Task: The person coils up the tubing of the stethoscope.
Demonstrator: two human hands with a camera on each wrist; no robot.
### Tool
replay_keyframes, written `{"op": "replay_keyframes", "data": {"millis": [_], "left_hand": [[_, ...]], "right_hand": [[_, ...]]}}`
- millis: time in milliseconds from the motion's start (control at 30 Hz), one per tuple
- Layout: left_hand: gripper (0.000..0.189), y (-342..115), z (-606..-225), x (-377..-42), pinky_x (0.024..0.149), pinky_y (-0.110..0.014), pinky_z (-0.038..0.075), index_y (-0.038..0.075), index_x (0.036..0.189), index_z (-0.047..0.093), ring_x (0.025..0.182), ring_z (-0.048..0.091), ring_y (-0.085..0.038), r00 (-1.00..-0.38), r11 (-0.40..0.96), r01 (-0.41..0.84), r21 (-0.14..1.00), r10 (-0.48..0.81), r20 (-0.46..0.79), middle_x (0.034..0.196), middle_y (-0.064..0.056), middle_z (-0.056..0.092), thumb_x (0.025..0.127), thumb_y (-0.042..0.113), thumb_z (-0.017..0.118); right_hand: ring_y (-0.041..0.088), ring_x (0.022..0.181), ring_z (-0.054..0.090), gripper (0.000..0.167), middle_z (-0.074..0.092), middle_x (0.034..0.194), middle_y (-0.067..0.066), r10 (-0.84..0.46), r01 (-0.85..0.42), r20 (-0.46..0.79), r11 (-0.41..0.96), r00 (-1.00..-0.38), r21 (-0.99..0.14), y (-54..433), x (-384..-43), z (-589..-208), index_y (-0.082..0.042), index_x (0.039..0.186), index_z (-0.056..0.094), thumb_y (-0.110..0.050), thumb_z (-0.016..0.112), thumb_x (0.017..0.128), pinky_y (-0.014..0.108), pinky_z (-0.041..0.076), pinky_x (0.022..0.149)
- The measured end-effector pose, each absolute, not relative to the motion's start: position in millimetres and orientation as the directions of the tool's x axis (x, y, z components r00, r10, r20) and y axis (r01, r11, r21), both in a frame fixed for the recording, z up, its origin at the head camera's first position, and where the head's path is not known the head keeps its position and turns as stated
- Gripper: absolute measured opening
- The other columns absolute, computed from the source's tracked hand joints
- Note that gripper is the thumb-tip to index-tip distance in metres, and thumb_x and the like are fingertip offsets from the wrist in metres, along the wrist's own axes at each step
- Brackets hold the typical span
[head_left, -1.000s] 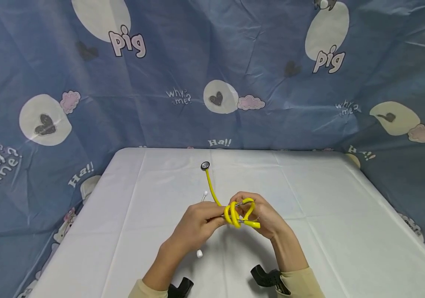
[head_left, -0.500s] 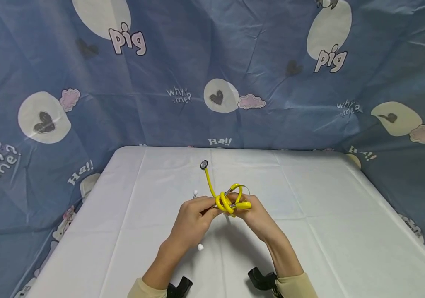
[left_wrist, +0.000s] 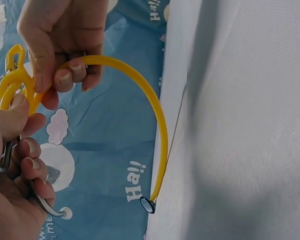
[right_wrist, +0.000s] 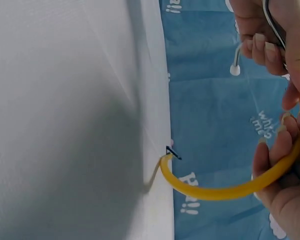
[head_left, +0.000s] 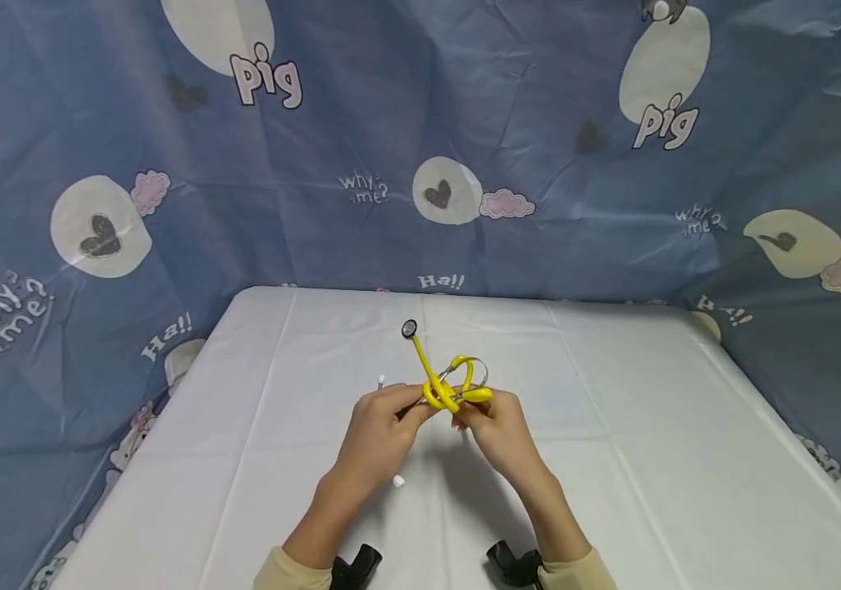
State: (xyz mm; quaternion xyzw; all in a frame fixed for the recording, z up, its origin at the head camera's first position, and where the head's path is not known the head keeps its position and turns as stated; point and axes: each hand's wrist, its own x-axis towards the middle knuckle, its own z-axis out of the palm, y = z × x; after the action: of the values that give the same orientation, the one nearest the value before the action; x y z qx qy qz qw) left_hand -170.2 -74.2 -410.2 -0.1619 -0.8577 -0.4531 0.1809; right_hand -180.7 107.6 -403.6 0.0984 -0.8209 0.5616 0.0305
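Note:
A yellow stethoscope [head_left: 438,396] is held up over the table, its tubing wound in loops about its own metal ear tubes. My left hand [head_left: 379,434] grips the ear tubes [left_wrist: 42,201] beside the loops, thumb against the yellow coils in the left wrist view. White ear tips [head_left: 398,481] stick out on both sides of that hand. My right hand [head_left: 505,434] pinches the yellow tubing close to the coils, and its curled fingers [right_wrist: 282,145] are round the tube in the right wrist view. The free tube curves away to the round chest piece [left_wrist: 147,204]. The palms partly hide the tubing.
Beneath the hands lies a table with a white cover [head_left: 634,385]. A blue printed curtain [head_left: 361,123] hangs behind its far edge. Black wrist mounts [head_left: 512,564] sit by both cuffs.
The coiled part has shifted left and slightly up. My right hand has moved left from behind the loops to below them, its thumb now nearer the left hand. The left hand keeps its hold.

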Motion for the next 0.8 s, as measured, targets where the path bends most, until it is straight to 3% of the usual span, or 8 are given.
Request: {"op": "replay_keyframes", "data": {"millis": [133, 367, 533, 800], "left_hand": [[0.015, -75.2, -409.6, -171.3, 0.057, -0.022, 0.042, 0.033, 0.104, 0.076, 0.062, 0.049, -0.005, -0.884, 0.549, 0.435, 0.714, 0.110, 0.454, 0.075, 0.019, 0.061, 0.091, 0.027, 0.073], [0.015, -78.0, -408.7, -171.9, 0.056, -0.022, 0.043, 0.031, 0.105, 0.077, 0.062, 0.049, -0.005, -0.883, 0.556, 0.433, 0.710, 0.101, 0.459, 0.075, 0.017, 0.063, 0.091, 0.029, 0.073], [0.011, -86.5, -407.5, -176.3, 0.057, -0.024, 0.044, 0.031, 0.101, 0.077, 0.063, 0.051, -0.006, -0.889, 0.569, 0.394, 0.722, 0.036, 0.456, 0.079, 0.017, 0.068, 0.090, 0.032, 0.073], [0.015, -91.6, -408.3, -178.1, 0.057, -0.024, 0.046, 0.033, 0.105, 0.077, 0.063, 0.053, -0.006, -0.899, 0.589, 0.373, 0.717, 0.040, 0.435, 0.081, 0.018, 0.068, 0.091, 0.034, 0.071]], "right_hand": [[0.018, 0.063, 0.056, 0.014, 0.067, 0.075, 0.011, -0.160, -0.214, 0.164, 0.372, -0.973, -0.903, 111.4, -180.8, -403.2, -0.002, 0.095, 0.073, -0.002, 0.060, 0.093, 0.023, 0.042, 0.055], [0.014, 0.067, 0.059, 0.012, 0.067, 0.075, 0.010, -0.183, -0.222, 0.165, 0.358, -0.969, -0.907, 116.7, -180.5, -401.4, -0.006, 0.093, 0.074, -0.003, 0.062, 0.092, 0.025, 0.049, 0.061], [0.013, 0.069, 0.058, 0.011, 0.064, 0.073, 0.008, -0.242, -0.300, 0.223, 0.353, -0.944, -0.886, 120.1, -179.6, -401.5, -0.010, 0.091, 0.075, -0.014, 0.066, 0.094, 0.025, 0.050, 0.063], [0.011, 0.074, 0.059, 0.013, 0.072, 0.088, 0.008, -0.260, -0.344, 0.269, 0.309, -0.927, -0.887, 123.9, -178.8, -400.7, -0.006, 0.094, 0.074, -0.016, 0.065, 0.096, 0.025, 0.052, 0.069]]}}
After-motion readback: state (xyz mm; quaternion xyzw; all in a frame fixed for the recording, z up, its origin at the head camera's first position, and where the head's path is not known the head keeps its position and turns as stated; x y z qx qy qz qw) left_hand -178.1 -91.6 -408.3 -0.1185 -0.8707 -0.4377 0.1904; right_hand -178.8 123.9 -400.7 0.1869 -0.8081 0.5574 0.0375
